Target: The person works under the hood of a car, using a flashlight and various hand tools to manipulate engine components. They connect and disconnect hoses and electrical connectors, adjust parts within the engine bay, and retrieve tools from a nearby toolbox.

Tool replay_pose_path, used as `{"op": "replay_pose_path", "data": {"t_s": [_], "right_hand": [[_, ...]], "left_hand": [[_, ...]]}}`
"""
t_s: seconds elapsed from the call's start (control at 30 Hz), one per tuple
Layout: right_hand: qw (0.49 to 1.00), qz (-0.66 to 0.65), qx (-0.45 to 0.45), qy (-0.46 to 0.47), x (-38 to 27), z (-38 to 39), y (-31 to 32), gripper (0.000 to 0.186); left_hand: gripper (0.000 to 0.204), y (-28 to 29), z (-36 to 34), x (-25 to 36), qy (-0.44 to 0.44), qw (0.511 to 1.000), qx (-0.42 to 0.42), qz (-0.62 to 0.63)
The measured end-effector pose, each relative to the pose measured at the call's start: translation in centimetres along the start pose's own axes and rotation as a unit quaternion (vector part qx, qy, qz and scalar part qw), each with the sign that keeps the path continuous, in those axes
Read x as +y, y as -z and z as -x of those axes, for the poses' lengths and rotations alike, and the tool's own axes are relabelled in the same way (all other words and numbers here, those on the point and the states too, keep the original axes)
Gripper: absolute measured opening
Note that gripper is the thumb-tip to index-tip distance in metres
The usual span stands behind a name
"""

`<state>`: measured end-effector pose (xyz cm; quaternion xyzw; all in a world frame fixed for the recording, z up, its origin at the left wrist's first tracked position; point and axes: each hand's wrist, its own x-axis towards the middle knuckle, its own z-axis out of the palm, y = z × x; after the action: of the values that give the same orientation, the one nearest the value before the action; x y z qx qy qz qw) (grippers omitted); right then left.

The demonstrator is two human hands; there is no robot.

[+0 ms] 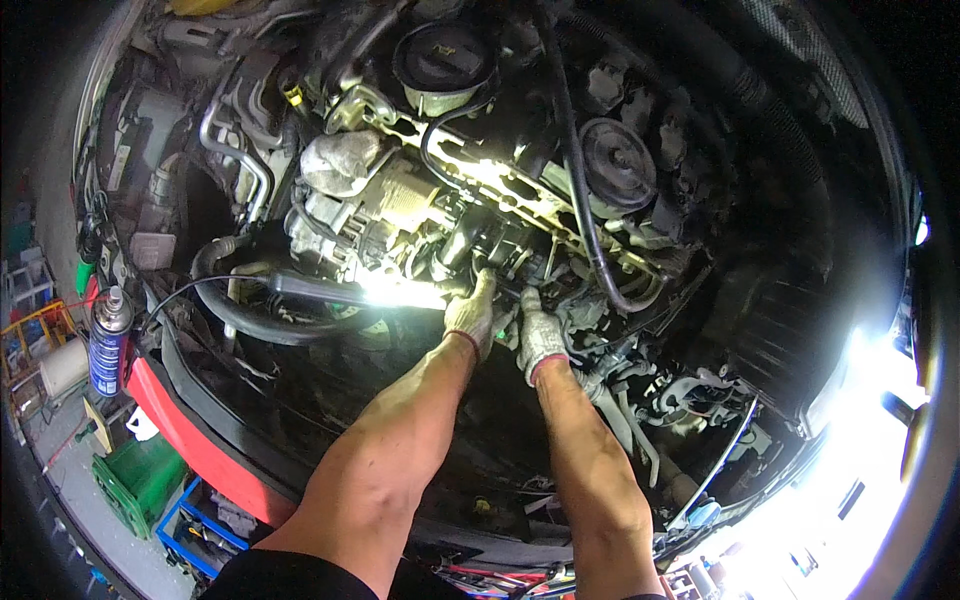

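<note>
Both hands wear pale knit gloves with red cuffs, low in the middle of an open car engine bay. My left hand point(470, 315) has its fingers curled at a dark cylindrical component point(480, 240). My right hand point(542, 338) is closed just to its right, among hoses and small fittings; what either hand grips is hidden. A long work light point(310, 285) lies lit at the left of my left hand, its glare washing out nearby detail. Above the hands runs a pale metal flange point(510, 175) with dark openings, beside a metal housing point(340, 160).
A black hose point(578, 190) loops down right of the hands. A spray can point(110, 350) stands on the left front edge by a red cover point(190, 435). Beyond are a green bin point(135, 485) and a blue cart point(200, 530). Bright glare fills the lower right.
</note>
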<state>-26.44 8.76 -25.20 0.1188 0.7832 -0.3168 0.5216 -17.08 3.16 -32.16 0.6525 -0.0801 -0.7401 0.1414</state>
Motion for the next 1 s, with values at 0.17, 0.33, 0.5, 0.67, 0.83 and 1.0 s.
{"op": "replay_pose_path", "data": {"t_s": [0.17, 0.33, 0.5, 0.67, 0.83, 1.0], "right_hand": [[0.99, 0.102, 0.099, -0.013, -0.4, 0.4, -0.6, 0.068], [0.992, 0.105, 0.069, 0.015, 3.7, -5.7, 1.2, 0.068], [0.991, -0.05, 0.098, 0.075, 2.8, -3.3, -1.4, 0.066], [0.997, -0.031, 0.061, 0.041, 1.2, -2.2, -0.6, 0.049], [0.994, -0.108, 0.001, -0.011, -1.1, -2.5, 3.7, 0.052], [0.994, 0.083, -0.04, 0.06, 0.0, -4.6, 3.1, 0.051]], "left_hand": [[0.043, -1.6, 2.9, 1.6, 0.018, 1.0, 0.013, -0.016], [0.045, -2.5, 3.8, 1.3, 0.022, 0.998, -0.049, 0.028], [0.051, -0.8, 1.5, 0.8, 0.027, 0.998, -0.046, -0.032], [0.054, 0.1, 0.0, 0.4, 0.035, 0.996, -0.085, 0.008], [0.051, -0.3, 0.5, 0.5, 0.022, 0.997, -0.078, 0.017], [0.055, -0.6, 0.6, 0.4, 0.03, 0.998, -0.054, 0.028]]}}
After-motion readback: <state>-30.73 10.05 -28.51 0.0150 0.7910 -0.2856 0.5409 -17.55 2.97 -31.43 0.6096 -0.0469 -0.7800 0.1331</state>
